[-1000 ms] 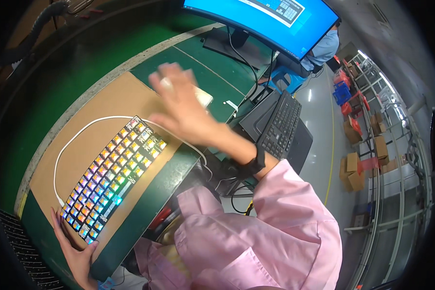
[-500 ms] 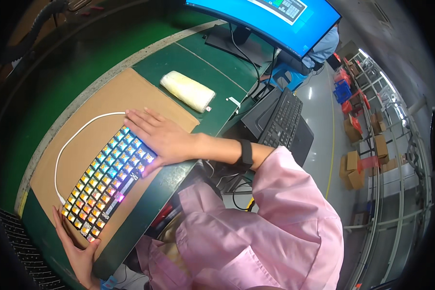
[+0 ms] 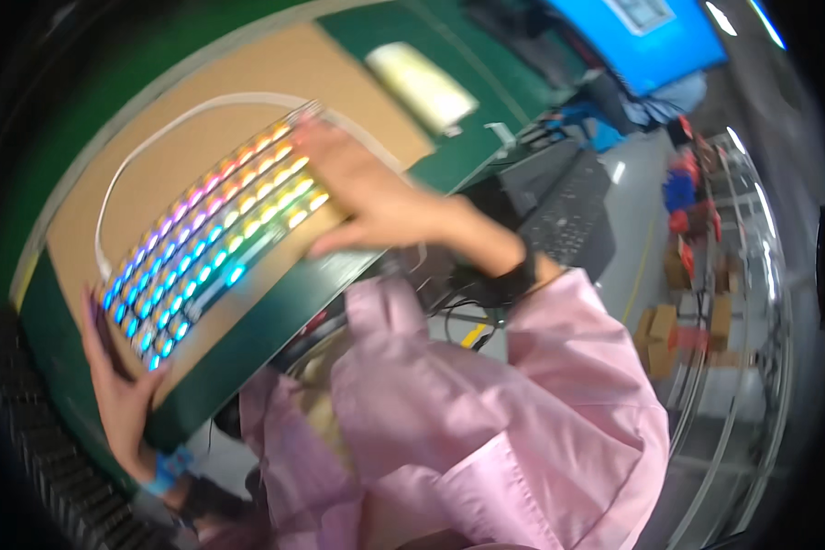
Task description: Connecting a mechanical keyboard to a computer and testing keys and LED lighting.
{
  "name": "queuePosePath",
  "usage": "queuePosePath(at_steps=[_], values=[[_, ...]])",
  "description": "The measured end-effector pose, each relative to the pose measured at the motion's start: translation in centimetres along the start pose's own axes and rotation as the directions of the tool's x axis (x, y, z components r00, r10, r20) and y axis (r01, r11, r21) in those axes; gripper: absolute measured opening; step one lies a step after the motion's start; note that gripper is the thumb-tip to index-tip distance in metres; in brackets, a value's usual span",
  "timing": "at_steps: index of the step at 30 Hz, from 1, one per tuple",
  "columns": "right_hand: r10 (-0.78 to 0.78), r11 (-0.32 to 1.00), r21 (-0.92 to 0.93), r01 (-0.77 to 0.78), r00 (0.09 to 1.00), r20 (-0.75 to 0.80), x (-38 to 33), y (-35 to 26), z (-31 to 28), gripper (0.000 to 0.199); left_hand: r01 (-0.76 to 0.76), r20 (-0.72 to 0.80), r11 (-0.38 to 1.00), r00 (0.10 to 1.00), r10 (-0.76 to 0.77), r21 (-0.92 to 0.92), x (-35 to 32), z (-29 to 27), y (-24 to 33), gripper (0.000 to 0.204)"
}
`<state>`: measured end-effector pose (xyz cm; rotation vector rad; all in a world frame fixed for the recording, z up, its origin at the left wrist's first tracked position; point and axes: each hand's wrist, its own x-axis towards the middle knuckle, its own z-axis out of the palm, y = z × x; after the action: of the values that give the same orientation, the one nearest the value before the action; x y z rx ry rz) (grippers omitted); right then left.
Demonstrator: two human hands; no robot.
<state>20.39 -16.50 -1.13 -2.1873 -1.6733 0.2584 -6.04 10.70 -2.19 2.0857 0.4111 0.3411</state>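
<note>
Left hand: a bare hand [image 3: 119, 394], open wide, its thumb at the near left corner and its fingers along the left end of a slim, rectangular black keyboard with glowing multicoloured keys [image 3: 213, 216]; how firmly it presses cannot be told.
White cable: a thin, curved white cord [image 3: 147, 147] meets the keyboard's far left corner and arcs behind it to the right. A tug could strain the plug or pull the keyboard askew.
Lit keyboard: lies slantwise between the hands on a flat sheet of brown cardboard [image 3: 220, 87], over a green tabletop [image 3: 261, 332]. If the sheet slips, keyboard and cord could slide together toward the near edge.
Right hand: a bare hand [image 3: 362, 179], fingers extended over the keyboard's right end, thumb apart; it appears to grasp nothing, and blur hides exact contact. A stray fingertip could press unintended keys.
Pale bundle: a yellowish-white, soft-looking oblong [image 3: 422, 84] rests beyond the right hand, near the sheet's right edge. A wide sweep of that arm could knock it.
</note>
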Motion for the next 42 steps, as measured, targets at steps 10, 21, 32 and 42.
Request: queuePosePath(at_steps=[10, 21, 32, 42], values=[[-0.142, 0.973, -0.207, 0.104, 0.974, -0.176, 3.5, -0.2, 0.7, 0.095, 0.036, -0.015, 0.999, 0.999, -0.036, -0.022, 0.4, -0.2, 0.8, 0.108], [0.049, 0.882, -0.445, -0.155, 0.970, -0.239, -3.2, -2.0, -0.2, 0.096, 0.042, 0.000, 0.996, 0.999, -0.042, 0.080, -0.1, -0.4, 0.4, 0.103], [0.048, 0.932, -0.331, -0.147, 0.956, -0.290, -2.9, -1.5, 1.3, 0.089, 0.053, 0.011, 0.998, 0.999, -0.053, -0.031, 0.0, -0.1, 0.1, 0.106], [0.044, 0.957, -0.270, -0.101, 0.977, -0.210, -3.3, -1.5, 2.9, 0.095, 0.053, -0.009, 0.996, 0.999, -0.054, -0.078, 0.2, 0.3, 0.0, 0.105]])
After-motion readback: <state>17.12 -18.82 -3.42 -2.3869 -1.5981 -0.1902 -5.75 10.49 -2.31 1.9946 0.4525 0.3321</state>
